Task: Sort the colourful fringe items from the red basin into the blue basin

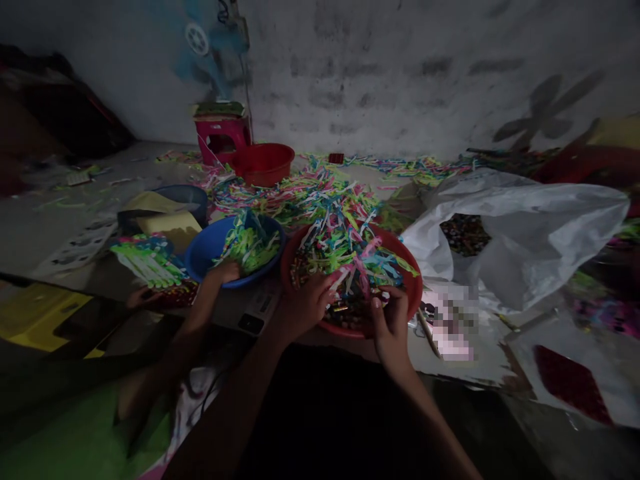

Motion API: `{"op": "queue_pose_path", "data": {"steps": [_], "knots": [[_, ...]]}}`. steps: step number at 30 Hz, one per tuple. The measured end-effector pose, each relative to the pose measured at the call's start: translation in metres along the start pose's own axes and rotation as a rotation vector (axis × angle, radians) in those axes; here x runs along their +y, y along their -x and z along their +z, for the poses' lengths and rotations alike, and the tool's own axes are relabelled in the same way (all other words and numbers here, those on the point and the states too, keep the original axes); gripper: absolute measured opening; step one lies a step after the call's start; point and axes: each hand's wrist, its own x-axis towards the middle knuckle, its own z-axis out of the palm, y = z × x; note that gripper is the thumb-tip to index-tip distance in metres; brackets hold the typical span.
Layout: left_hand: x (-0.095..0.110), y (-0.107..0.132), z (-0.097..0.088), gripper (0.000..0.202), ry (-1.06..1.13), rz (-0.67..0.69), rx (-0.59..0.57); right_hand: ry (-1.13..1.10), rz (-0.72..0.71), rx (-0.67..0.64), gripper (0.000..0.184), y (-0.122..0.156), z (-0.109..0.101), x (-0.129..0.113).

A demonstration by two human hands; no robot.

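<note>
I have both hands at the near rim of the red bowl (411, 270), which sits on the floor heaped with colourful paper strips (345, 250). My left hand (301, 308) curls loosely into the strips; whether it grips any I cannot tell, and my right hand (389, 319) pinches narrowly at small dark pieces. Another person's hand (223, 272) rests on the blue bowl (203, 257) just beside it.

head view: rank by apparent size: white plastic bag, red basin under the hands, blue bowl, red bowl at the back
1. white plastic bag
2. red basin, partly hidden by paper strips and both hands
3. blue bowl
4. red bowl, smallest, but farthest from the camera, so its true size against the blue bowl is unsure.
</note>
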Motion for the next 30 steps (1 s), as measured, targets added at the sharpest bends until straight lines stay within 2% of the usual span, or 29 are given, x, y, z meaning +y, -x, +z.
{"op": "queue_pose_path", "data": {"steps": [2, 5, 8, 12, 15, 19, 24, 30], "knots": [[0.016, 0.005, -0.009, 0.044, -0.154, 0.072, -0.064, -0.047, 0.011, 0.035, 0.034, -0.003, -0.003, -0.001], [0.033, 0.007, -0.021, 0.054, -0.204, 0.034, -0.049, -0.043, 0.079, -0.06, 0.033, -0.008, -0.003, -0.002], [0.032, 0.001, -0.02, 0.064, 0.017, -0.027, 0.093, 0.031, 0.123, -0.212, 0.028, -0.011, 0.0, -0.002], [0.011, -0.009, 0.0, 0.046, 0.345, -0.2, 0.244, 0.098, 0.079, -0.354, 0.028, -0.009, 0.003, -0.004], [-0.001, -0.014, 0.012, 0.051, 0.525, -0.317, 0.269, 0.172, 0.042, -0.301, 0.028, -0.005, 0.002, -0.003], [-0.005, -0.016, 0.01, 0.055, 0.741, -0.377, 0.221, 0.348, -0.042, -0.319, 0.028, 0.0, 0.003, 0.0], [-0.008, -0.013, 0.006, 0.074, 0.708, -0.313, 0.164, 0.563, -0.123, -0.316, 0.026, 0.005, 0.012, 0.003], [-0.011, -0.01, 0.009, 0.076, 0.676, -0.279, 0.171, 0.53, -0.13, -0.301, 0.026, 0.004, 0.01, 0.004]]}}
